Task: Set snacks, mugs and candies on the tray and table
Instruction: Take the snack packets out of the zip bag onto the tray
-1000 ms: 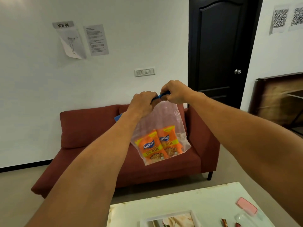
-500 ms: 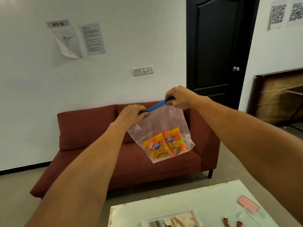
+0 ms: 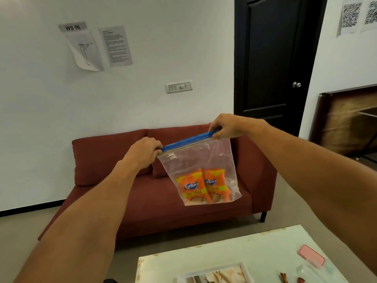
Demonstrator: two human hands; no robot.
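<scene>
Head view: your left hand [image 3: 142, 153] pinches the left end of the blue zip strip on a clear plastic zip bag [image 3: 201, 160]; your right hand [image 3: 228, 126] grips the right end, higher up. The bag hangs in mid-air in front of the dark red fabric sofa [image 3: 163, 201], two orange Kurkure snack packets [image 3: 204, 186] side by side at its bottom. Below, the white desk [image 3: 255, 246] carries a pink-lidded clear plastic box [image 3: 311, 256] near its right edge.

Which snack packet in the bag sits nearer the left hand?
The orange packet showing "50% EXTRA" in full; the other packet lies toward the right hand's side.
</scene>
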